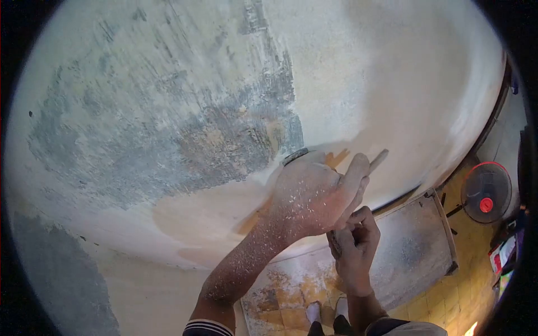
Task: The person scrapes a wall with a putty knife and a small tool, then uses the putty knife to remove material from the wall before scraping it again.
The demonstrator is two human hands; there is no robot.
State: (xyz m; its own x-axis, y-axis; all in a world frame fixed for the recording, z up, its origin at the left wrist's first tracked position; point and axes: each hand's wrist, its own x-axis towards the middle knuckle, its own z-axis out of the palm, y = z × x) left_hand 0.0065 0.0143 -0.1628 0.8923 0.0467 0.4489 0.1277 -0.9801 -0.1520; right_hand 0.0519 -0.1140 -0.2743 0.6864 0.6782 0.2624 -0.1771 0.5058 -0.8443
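My left hand [308,193], dusted with white flakes, is raised against the wall [381,73]. Its fingers are closed round what looks like a scraper [379,160], whose thin grey end juts out to the right. A dark edge shows at the hand's left side, close to the wall; the hand hides the middle of the tool. Just below, my right hand [358,249] is closed in front of my body, and a small dark thing in it is mostly hidden by the fingers. Beside my left hand, a rough grey patch [224,140] on the wall borders smooth cream paint.
A dusty, flat-topped platform [412,238] stands below at the right. Beyond it is a fan [486,191] with a red rim. My feet [314,312] are on yellow tiles, among white debris. Assorted items lie at the far right edge.
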